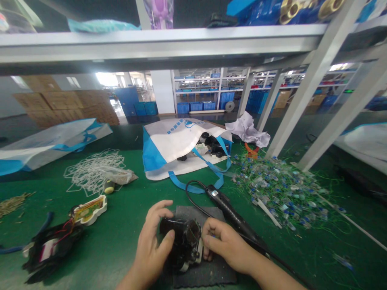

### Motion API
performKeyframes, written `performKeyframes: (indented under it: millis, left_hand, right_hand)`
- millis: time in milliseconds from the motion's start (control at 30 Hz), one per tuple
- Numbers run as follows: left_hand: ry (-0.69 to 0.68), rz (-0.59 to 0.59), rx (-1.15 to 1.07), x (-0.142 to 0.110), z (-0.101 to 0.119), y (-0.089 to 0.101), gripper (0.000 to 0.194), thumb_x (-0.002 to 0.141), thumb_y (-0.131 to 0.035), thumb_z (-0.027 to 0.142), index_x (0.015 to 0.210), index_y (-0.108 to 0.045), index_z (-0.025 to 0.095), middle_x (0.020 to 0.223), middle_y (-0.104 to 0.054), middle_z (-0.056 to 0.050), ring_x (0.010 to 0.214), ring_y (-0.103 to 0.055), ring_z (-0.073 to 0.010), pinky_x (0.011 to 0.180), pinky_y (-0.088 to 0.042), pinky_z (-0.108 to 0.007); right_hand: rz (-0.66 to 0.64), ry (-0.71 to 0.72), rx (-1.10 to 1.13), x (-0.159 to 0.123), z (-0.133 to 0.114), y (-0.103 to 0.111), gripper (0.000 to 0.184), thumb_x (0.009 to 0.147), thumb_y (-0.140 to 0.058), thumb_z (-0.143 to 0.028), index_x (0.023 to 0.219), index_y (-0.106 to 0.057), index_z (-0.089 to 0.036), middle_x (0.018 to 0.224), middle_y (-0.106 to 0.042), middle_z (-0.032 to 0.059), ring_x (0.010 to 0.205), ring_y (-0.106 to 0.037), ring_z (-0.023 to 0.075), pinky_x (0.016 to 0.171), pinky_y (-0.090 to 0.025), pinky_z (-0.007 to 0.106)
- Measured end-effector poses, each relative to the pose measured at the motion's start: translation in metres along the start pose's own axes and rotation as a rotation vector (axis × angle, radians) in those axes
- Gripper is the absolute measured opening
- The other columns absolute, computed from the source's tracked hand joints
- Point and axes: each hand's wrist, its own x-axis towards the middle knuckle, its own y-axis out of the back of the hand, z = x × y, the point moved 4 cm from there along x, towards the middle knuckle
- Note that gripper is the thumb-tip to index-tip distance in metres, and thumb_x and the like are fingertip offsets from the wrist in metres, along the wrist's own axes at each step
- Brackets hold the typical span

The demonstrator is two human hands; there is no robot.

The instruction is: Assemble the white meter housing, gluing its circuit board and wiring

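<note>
Loosely curved, with thumb and fingers apart, the left hand [155, 237] grasps the left end of a black machine part [184, 241], which lies on a dark mat [211, 278] on the green table [121, 225]; the right hand [222, 241] has its fingers curled in at the part's right edge, though whether they pinch anything I cannot tell

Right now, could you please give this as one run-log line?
left hand: at black part; right hand: curled at its right end; underneath: dark mat; nearby: black corded tool
</note>
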Motion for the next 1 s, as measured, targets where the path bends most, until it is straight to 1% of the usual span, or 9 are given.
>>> performKeyframes:
  millis: [67,167,267,367,467,567,767,900,1000]
  left_hand:
    - [-0.193,-0.028,0.147,-0.003,0.020,0.001,0.011,0.072,-0.047,0.022,0.081,-0.053,0.018,0.113,-0.047,-0.009,0.110,-0.037,-0.0268,0.090,-0.032,-0.043]
    - [-0.387,-0.043,0.263,-0.006,0.045,-0.002,0.012,0.074,-0.046,0.018,0.080,-0.056,0.020,0.112,-0.049,-0.008,0.108,-0.039,-0.0258,0.090,-0.031,-0.045]
    - [-0.485,-0.077,0.302,-0.007,0.057,-0.008,0.017,0.074,-0.046,0.012,0.084,-0.057,0.020,0.114,-0.048,-0.007,0.107,-0.041,-0.0247,0.088,-0.034,-0.044]
    - [-0.537,-0.121,0.336,-0.009,0.055,-0.013,0.024,0.073,-0.046,0.011,0.092,-0.055,0.021,0.116,-0.046,-0.008,0.107,-0.041,-0.0241,0.089,-0.035,-0.043]
    - [-0.469,-0.139,0.385,-0.009,0.043,-0.017,0.039,0.074,-0.047,0.016,0.113,-0.044,0.017,0.114,-0.047,-0.012,0.106,-0.043,-0.0227,0.088,-0.039,-0.038]
    - [-0.335,-0.140,0.429,-0.007,0.031,-0.018,0.050,0.074,-0.048,0.023,0.121,-0.032,0.014,0.112,-0.049,-0.013,0.104,-0.046,-0.0226,0.085,-0.043,-0.036]
    - [-0.311,-0.142,0.486,-0.006,0.024,-0.023,0.055,0.073,-0.053,0.029,0.121,-0.031,0.015,0.113,-0.048,-0.013,0.103,-0.046,-0.0245,0.084,-0.043,-0.038]
    - [-0.320,-0.112,0.448,-0.008,0.021,-0.024,0.047,0.073,-0.050,0.025,0.116,-0.037,0.016,0.101,-0.053,-0.010,0.093,-0.050,-0.0225,0.078,-0.045,-0.036]
    - [-0.305,-0.079,0.426,-0.009,0.020,-0.025,0.044,0.072,-0.051,0.024,0.114,-0.039,0.016,0.094,-0.054,-0.009,0.087,-0.051,-0.0214,0.074,-0.046,-0.034]
  right_hand:
    - [0.011,0.013,-0.006,0.000,0.000,-0.002,0.020,0.071,-0.050,-0.033,0.069,-0.040,-0.016,0.055,-0.050,-0.0024,0.051,-0.049,0.0103,0.053,-0.042,0.025]
    - [0.050,0.068,-0.118,-0.002,-0.003,-0.002,0.015,0.073,-0.049,-0.028,0.069,-0.042,-0.016,0.059,-0.048,-0.0020,0.055,-0.048,0.0108,0.055,-0.040,0.024]
    - [0.076,0.133,-0.272,-0.005,-0.007,-0.004,0.009,0.074,-0.048,-0.023,0.069,-0.045,-0.015,0.064,-0.047,-0.0017,0.061,-0.045,0.0107,0.057,-0.037,0.022]
    - [0.060,0.176,-0.360,-0.009,-0.010,-0.007,0.008,0.075,-0.047,-0.021,0.070,-0.047,-0.015,0.067,-0.048,-0.0015,0.065,-0.044,0.0110,0.059,-0.036,0.022]
    - [0.053,0.167,-0.395,-0.010,-0.010,-0.008,0.005,0.074,-0.048,-0.018,0.069,-0.046,-0.016,0.066,-0.048,-0.0022,0.063,-0.044,0.0105,0.058,-0.035,0.021]
    - [0.049,0.133,-0.364,-0.009,-0.009,-0.008,0.004,0.073,-0.047,-0.017,0.069,-0.046,-0.016,0.065,-0.049,-0.0020,0.062,-0.045,0.0105,0.058,-0.035,0.021]
    - [0.045,0.082,-0.229,-0.006,-0.007,-0.009,0.005,0.073,-0.046,-0.020,0.071,-0.042,-0.017,0.064,-0.049,-0.0021,0.061,-0.048,0.0107,0.058,-0.037,0.022]
    - [0.071,0.113,-0.316,-0.006,-0.006,-0.008,0.012,0.074,-0.049,-0.026,0.071,-0.044,-0.016,0.065,-0.048,-0.0020,0.062,-0.046,0.0107,0.057,-0.035,0.021]
    - [0.079,0.103,-0.368,-0.005,-0.004,-0.008,0.011,0.077,-0.044,-0.024,0.070,-0.044,-0.016,0.063,-0.049,-0.0019,0.061,-0.046,0.0108,0.057,-0.035,0.021]
